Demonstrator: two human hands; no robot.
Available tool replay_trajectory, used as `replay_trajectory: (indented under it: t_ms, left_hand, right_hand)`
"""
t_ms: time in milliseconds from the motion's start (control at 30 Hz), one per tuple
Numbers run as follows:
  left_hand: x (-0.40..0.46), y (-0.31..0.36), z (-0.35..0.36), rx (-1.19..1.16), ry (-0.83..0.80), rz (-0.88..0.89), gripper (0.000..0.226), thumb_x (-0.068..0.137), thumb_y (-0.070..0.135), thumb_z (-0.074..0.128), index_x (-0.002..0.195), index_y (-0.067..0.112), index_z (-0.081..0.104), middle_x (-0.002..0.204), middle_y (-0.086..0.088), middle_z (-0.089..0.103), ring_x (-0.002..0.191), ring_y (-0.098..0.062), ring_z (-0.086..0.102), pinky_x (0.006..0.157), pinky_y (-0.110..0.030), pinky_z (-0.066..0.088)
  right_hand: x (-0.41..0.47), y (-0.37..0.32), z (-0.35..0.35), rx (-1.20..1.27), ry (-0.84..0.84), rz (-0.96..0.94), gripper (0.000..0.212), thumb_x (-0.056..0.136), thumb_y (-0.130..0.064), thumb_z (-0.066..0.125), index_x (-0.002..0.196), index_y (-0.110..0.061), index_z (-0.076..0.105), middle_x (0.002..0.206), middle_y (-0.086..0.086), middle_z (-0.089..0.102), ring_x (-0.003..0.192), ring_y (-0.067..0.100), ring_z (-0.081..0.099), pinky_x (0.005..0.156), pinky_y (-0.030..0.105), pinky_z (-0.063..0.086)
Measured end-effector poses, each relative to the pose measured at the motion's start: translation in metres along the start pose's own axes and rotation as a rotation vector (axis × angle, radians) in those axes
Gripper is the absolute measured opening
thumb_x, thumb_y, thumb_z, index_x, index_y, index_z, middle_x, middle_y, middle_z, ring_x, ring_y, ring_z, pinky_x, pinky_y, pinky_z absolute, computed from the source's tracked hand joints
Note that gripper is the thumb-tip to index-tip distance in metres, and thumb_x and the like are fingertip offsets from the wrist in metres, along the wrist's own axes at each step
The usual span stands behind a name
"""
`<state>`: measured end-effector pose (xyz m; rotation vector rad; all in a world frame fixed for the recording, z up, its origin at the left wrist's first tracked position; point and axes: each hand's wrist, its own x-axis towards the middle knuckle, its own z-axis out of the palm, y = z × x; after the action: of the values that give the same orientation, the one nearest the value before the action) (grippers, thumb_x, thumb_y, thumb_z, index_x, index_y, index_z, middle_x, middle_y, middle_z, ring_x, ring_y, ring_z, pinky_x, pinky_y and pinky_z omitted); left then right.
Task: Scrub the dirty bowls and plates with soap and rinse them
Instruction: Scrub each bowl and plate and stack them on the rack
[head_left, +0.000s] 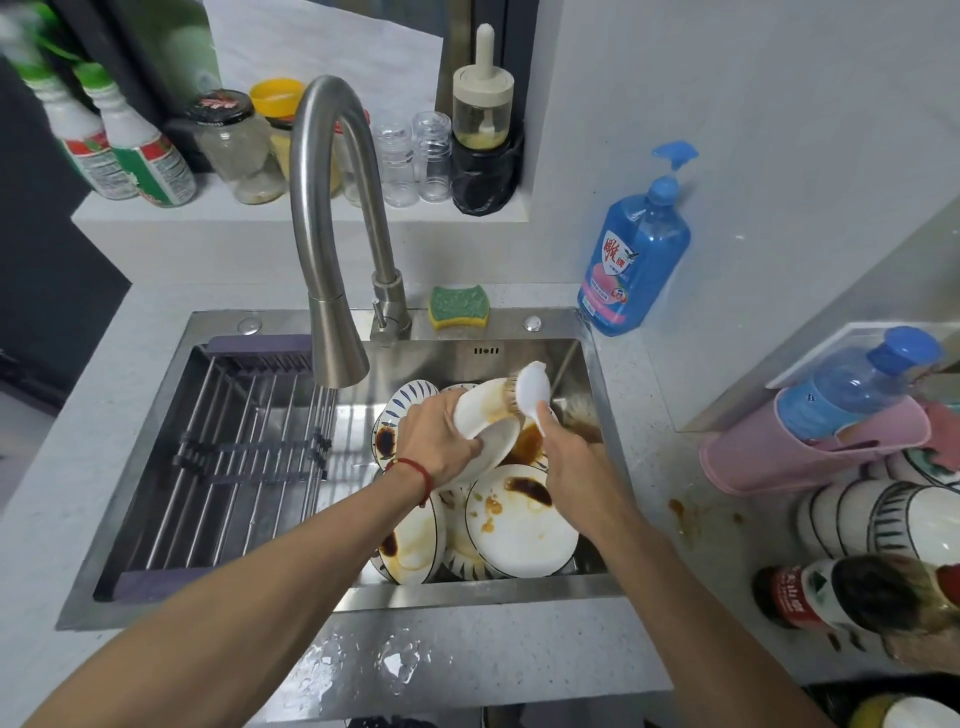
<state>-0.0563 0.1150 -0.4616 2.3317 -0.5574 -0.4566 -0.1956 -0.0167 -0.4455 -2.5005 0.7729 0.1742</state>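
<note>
A speckled white countertop surrounds the steel sink, with a blue soap bottle beyond the right hand.

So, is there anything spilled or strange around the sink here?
Yes. Brown sauce drips stain the counter right of the sink, and water puddles lie on the counter in front of it. A blue bottle lies tilted on a pink holder instead of standing.

Bright, even light is seen; soft glare lies on the wet counter below the hands. Edges are bent and blurred.
</note>
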Motion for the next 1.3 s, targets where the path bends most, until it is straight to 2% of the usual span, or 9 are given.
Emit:
replay_trajectory:
  t_ms: [133,267,400,500,633,733,1000,1133,1300]
  left_hand:
    - [0.0,-0.003,-0.003,-0.031,-0.014,-0.013,0.05,0.069,0.021,0.088,0.116,0.03,0.073,0.102,0.002,0.075,0.102,-0.025,0.066,0.089,-0.038,0.056]
    - [0.0,-0.008,-0.003,-0.03,-0.03,0.002,0.048,0.066,0.024,0.087,0.113,0.029,0.074,0.103,0.001,0.075,0.102,-0.028,0.066,0.091,-0.044,0.056]
    - [0.001,-0.015,-0.004,-0.096,-0.043,-0.017,0.051,0.063,0.023,0.087,0.112,0.03,0.073,0.1,0.004,0.074,0.101,-0.026,0.066,0.091,-0.043,0.056]
    - [0.001,-0.019,-0.006,-0.129,-0.055,0.011,0.048,0.064,0.017,0.088,0.108,0.03,0.074,0.101,0.003,0.074,0.1,-0.026,0.066,0.09,-0.04,0.056]
    - [0.0,-0.021,-0.013,-0.291,-0.089,-0.078,0.053,0.056,0.004,0.084,0.089,0.044,0.073,0.092,0.01,0.075,0.096,-0.025,0.067,0.085,-0.04,0.058]
    - [0.0,-0.025,-0.014,-0.396,-0.101,-0.148,0.051,0.041,0.005,0.071,0.079,0.038,0.078,0.08,0.011,0.074,0.085,-0.022,0.067,0.073,-0.04,0.061]
    - [0.001,-0.027,-0.02,-0.663,-0.048,-0.266,0.049,0.039,-0.009,0.058,0.08,0.012,0.076,0.065,0.003,0.069,0.063,-0.021,0.06,0.044,-0.025,0.047]
    - [0.004,-0.033,-0.022,-0.758,-0.021,-0.338,0.057,0.033,-0.007,0.057,0.084,0.01,0.077,0.072,-0.002,0.072,0.069,-0.026,0.064,0.05,-0.03,0.053]
    - [0.002,-0.044,-0.028,-0.875,-0.02,-0.409,0.059,0.032,-0.009,0.059,0.089,0.001,0.068,0.084,-0.011,0.073,0.082,-0.036,0.069,0.053,-0.037,0.057]
  right_hand:
    - [-0.017,-0.015,-0.002,0.016,-0.012,-0.106,0.069,0.106,-0.015,0.047,0.159,-0.042,0.011,0.065,-0.004,0.049,0.056,0.009,0.048,0.05,0.037,0.046]
    - [-0.005,-0.008,-0.01,0.024,-0.015,-0.019,0.072,0.104,-0.015,0.053,0.162,-0.036,0.016,0.078,0.002,0.061,0.068,0.015,0.061,0.063,0.046,0.06]
    - [-0.014,-0.018,-0.006,0.016,-0.023,-0.094,0.068,0.106,-0.014,0.049,0.16,-0.038,0.016,0.071,-0.002,0.053,0.063,0.013,0.055,0.053,0.039,0.053]
    - [-0.001,-0.007,-0.011,0.026,-0.023,0.015,0.062,0.107,-0.012,0.046,0.162,-0.032,0.024,0.08,0.002,0.059,0.073,0.017,0.062,0.066,0.045,0.06]
    - [-0.009,-0.005,-0.009,0.142,-0.055,-0.006,0.052,0.11,-0.018,0.034,0.16,-0.034,0.03,0.074,-0.004,0.05,0.069,0.012,0.051,0.059,0.034,0.044]
    - [-0.003,-0.001,-0.01,0.068,-0.065,0.044,0.052,0.11,-0.017,0.038,0.16,-0.03,0.031,0.082,0.001,0.059,0.071,0.014,0.056,0.068,0.04,0.054]
    - [-0.003,-0.002,-0.005,0.203,-0.065,0.062,0.048,0.111,-0.021,0.034,0.158,-0.033,0.035,0.081,0.002,0.057,0.078,0.021,0.059,0.065,0.044,0.048]
    - [0.001,-0.006,-0.003,0.16,-0.068,0.072,0.05,0.11,-0.02,0.036,0.158,-0.034,0.035,0.082,0.001,0.056,0.079,0.017,0.058,0.072,0.043,0.056]
    - [0.001,-0.006,0.006,0.278,-0.093,0.1,0.049,0.11,-0.019,0.033,0.158,-0.032,0.036,0.087,0.004,0.058,0.071,0.015,0.049,0.061,0.035,0.04]
